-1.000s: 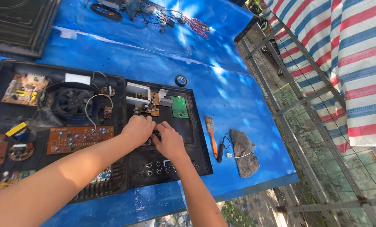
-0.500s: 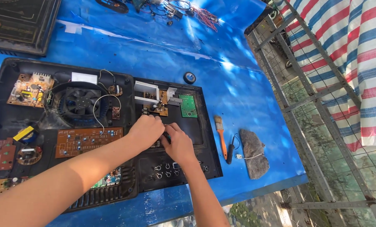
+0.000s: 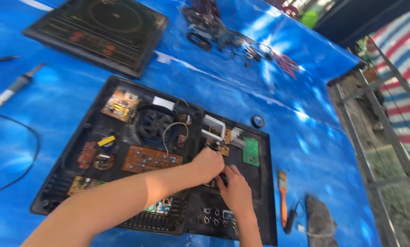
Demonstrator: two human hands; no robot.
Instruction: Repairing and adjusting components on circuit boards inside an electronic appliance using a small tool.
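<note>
An opened black cooker base lies on the blue sheet, holding a fan, an orange-brown circuit board and a green board. My left hand is curled over a small brown board beside a white metal part; what its fingers hold is hidden. My right hand sits just right of it, touching it, closed on a small dark tool that peeks out between the two hands.
A brush with an orange handle and a grey rag lie right of the base. A black glass top panel, a soldering iron, a black tape roll and tangled wires lie further off. A metal frame borders the table's right edge.
The view has swung and drawn closer, showing more of the table's left side. Both hands stay together at the same spot on the base.
</note>
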